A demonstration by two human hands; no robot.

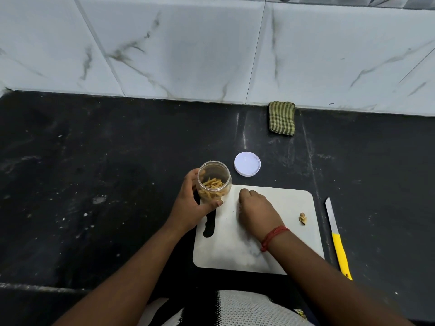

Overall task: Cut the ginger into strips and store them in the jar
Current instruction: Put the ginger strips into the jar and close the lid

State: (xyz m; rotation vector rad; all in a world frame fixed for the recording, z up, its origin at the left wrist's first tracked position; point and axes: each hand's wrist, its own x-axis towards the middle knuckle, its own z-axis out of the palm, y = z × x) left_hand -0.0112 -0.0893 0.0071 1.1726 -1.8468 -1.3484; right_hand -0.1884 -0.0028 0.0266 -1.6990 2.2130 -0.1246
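My left hand [188,203] grips a clear plastic jar [213,182] at the cutting board's far left corner; the jar is open, tilted a little, and holds several tan ginger strips [213,184]. My right hand [255,209] rests knuckles-up on the white cutting board [289,250] just right of the jar, its fingers curled down onto the board. What lies under those fingers is hidden. A small ginger scrap [303,218] sits near the board's right edge. The jar's white lid [247,164] lies flat on the counter behind the board.
A yellow-handled knife [336,238] lies on the black counter right of the board, blade pointing away. A folded green checked cloth [282,118] sits against the tiled wall at the back. The counter's front edge runs close to my body.
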